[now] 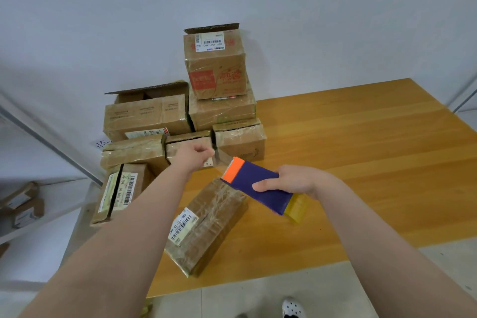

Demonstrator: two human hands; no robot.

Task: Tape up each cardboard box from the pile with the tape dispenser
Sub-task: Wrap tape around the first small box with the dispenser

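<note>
A brown cardboard box [206, 224] with a barcode label lies slanted on the wooden table [361, 152], near its front edge. My right hand [296, 181] grips a purple tape dispenser [258, 186] with an orange blade end and a yellowish tape roll, held just above the box's far end. My left hand [195, 156] reaches out with fingers curled against a small box [189, 144] in the pile [180, 121] at the table's back left; whether it grips that box I cannot tell.
The pile holds several boxes; a tall one [215, 62] tops the stack against the white wall. A box with an open flap [147, 113] sits at left. More boxes [20, 204] lie on a low shelf far left. A shoe [293, 308] shows below.
</note>
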